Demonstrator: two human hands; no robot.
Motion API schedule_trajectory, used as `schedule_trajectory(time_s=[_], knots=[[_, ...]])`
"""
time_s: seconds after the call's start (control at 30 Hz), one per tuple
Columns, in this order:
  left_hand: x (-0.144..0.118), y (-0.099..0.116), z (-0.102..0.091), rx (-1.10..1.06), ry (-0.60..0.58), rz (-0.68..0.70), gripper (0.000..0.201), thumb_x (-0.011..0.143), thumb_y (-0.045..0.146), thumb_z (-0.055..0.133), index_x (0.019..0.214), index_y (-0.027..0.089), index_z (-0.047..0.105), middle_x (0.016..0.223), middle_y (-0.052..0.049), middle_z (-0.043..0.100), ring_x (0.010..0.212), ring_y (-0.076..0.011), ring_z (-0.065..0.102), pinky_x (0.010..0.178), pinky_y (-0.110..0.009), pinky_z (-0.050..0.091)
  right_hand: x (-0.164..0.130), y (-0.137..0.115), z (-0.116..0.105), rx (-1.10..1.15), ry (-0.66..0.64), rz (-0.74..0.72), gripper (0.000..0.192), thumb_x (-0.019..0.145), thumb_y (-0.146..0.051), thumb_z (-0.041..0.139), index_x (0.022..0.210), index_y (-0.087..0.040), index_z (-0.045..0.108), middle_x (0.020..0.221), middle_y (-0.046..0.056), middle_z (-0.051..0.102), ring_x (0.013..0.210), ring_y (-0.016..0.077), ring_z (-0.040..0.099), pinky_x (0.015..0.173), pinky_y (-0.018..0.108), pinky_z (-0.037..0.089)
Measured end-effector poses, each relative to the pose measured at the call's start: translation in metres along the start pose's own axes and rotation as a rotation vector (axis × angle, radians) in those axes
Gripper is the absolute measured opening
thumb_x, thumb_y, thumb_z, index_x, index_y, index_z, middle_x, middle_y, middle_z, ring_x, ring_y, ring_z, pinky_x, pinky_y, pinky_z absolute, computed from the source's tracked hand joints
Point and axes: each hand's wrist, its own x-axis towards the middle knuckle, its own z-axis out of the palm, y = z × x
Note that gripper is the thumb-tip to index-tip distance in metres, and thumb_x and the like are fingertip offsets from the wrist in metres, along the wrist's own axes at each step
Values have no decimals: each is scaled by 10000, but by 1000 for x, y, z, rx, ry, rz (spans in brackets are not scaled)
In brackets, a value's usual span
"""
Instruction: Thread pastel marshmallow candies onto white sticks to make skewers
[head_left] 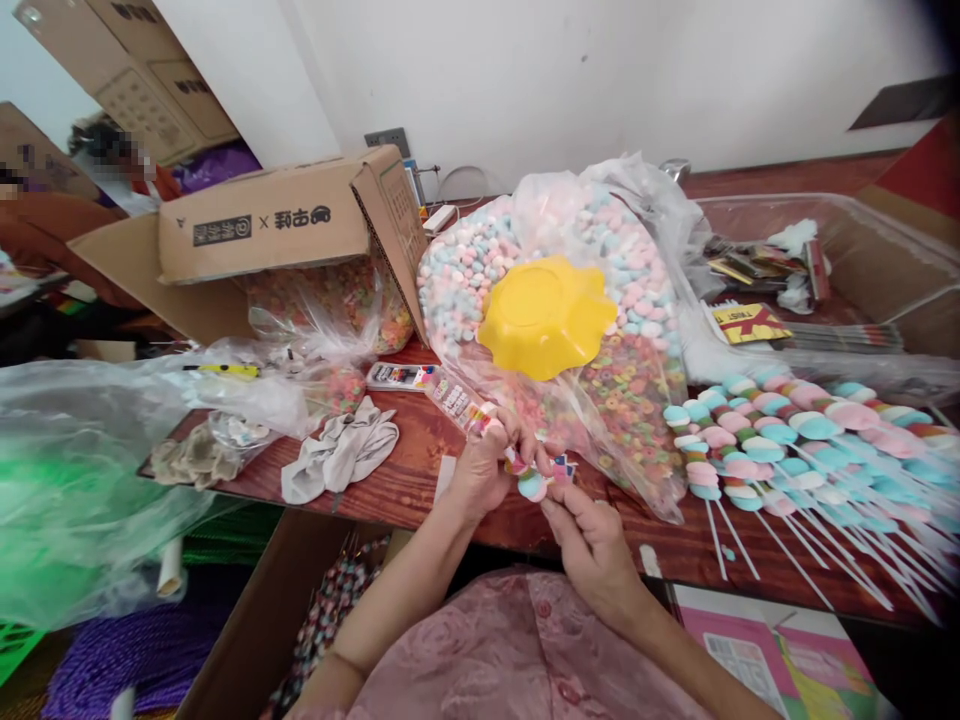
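Observation:
My left hand [486, 470] is closed around a clear printed bag [455, 403] that sticks out past its fingers toward the back left. Pink, white and blue marshmallows [532, 486] show between my two hands, at the bag's near end. My right hand [589, 530] pinches that end with thumb and fingers, beside a small colourful printed bit. Whether a stick runs through these marshmallows is hidden by my fingers. On the table to the right lies a pile of marshmallow skewers [780, 440] on white sticks, with coloured rings between the marshmallows.
Behind my hands, a yellow wavy-edged bowl [547, 315] rests upside down on large bags of marshmallows [465, 250] and candy rings [634, 400]. An open cardboard box [262, 225], grey gloves [341, 450] and a yellow cutter [225, 370] are left. A clear bin [840, 215] stands back right.

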Motion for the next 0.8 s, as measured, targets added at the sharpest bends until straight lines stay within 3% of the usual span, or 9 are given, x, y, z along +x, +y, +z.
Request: schedule_trajectory(time_s=[0.07, 0.2, 0.3, 0.4, 0.47, 0.57, 0.67, 0.73, 0.8], knots=[[-1, -1, 1, 3, -2, -24, 556, 619, 642, 782, 654, 184, 469, 544, 45, 520, 654, -197, 658, 851, -442, 514, 1, -2, 0, -109, 4, -84, 228, 906, -352, 532, 778, -181, 614, 609, -27, 465, 536, 91, 370, 538, 241, 300], [-2, 0, -4, -112, -46, -110, 568, 623, 709, 732, 683, 190, 510, 583, 16, 568, 818, -260, 687, 883, -466, 500, 10, -9, -4, 67, -32, 24, 354, 927, -428, 496, 658, -199, 484, 560, -52, 366, 501, 88, 314, 476, 228, 268], [-1, 7, -8, -181, -10, -92, 643, 551, 761, 732, 839, 200, 604, 772, -34, 672, 948, -299, 675, 902, -480, 492, 17, -12, -10, 126, -19, 41, 352, 931, -445, 482, 679, -200, 496, 540, -63, 338, 483, 87, 296, 450, 220, 258], [2, 16, -9, -204, 67, 27, 633, 596, 675, 774, 1029, 235, 632, 946, -56, 712, 977, -283, 671, 903, -462, 496, 18, -8, -14, -40, 51, -80, 277, 933, -361, 492, 741, -185, 587, 573, -38, 479, 512, 98, 415, 501, 222, 343], [5, 19, -10, -193, 151, 92, 517, 683, 564, 779, 1059, 240, 635, 903, -40, 716, 896, -241, 688, 882, -428, 512, 17, -2, -14, -180, 104, -184, 219, 933, -286, 498, 816, -179, 649, 647, -11, 600, 559, 113, 516, 546, 225, 395], [8, 20, -10, -209, 311, 72, 294, 806, 474, 705, 866, 193, 643, 680, 2, 656, 687, -174, 670, 814, -373, 539, 14, 7, -11, -398, 207, -397, 182, 919, -173, 508, 911, -168, 690, 734, 22, 688, 616, 128, 603, 597, 230, 435], [10, 21, -12, -252, 390, -15, 401, 887, 508, 586, 674, 169, 563, 577, 10, 582, 560, -143, 608, 749, -363, 552, 13, 12, -11, -688, 299, -628, 205, 888, -98, 518, 955, -140, 707, 712, 52, 687, 643, 146, 610, 639, 253, 435], [10, 22, -14, -226, 376, -67, 487, 898, 559, 534, 615, 164, 519, 537, 10, 549, 508, -132, 570, 719, -370, 557, 13, 13, -12, -808, 299, -681, 216, 885, -89, 517, 946, -135, 718, 668, 55, 667, 624, 145, 586, 630, 261, 414], [10, 22, -17, -150, 332, -118, 540, 878, 608, 527, 582, 157, 499, 500, 12, 521, 482, -128, 553, 705, -376, 559, 13, 12, -14, -796, 268, -638, 225, 894, -110, 507, 926, -148, 726, 655, 55, 659, 610, 141, 566, 617, 265, 396]])
